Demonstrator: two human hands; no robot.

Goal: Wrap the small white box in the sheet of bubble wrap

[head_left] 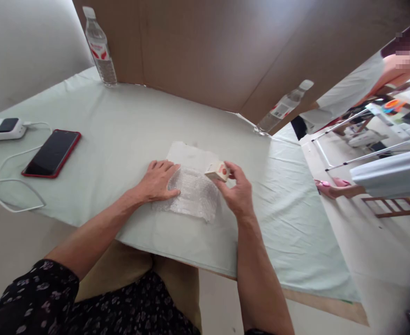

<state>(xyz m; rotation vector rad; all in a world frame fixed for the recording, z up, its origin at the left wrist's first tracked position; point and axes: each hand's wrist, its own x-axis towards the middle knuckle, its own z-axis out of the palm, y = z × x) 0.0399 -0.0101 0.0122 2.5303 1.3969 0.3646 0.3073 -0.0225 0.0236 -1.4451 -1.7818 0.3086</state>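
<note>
A sheet of bubble wrap point(196, 193) lies on the pale green tablecloth, with a flat white sheet point(191, 155) showing at its far side. My left hand point(159, 182) rests on the left edge of the bubble wrap, fingers spread and thumb on the wrap. A small cream box point(218, 171) with an orange-red mark is in my right hand point(236, 188), pinched between thumb and fingers. The box is tilted over the right far corner of the wrap.
A red-edged phone point(52, 153), white cables and a white power device point(3, 129) are at the left. Two water bottles point(102, 53) point(283, 109) stand by a cardboard partition point(198, 51). Other people and a metal frame are beyond the table's right side.
</note>
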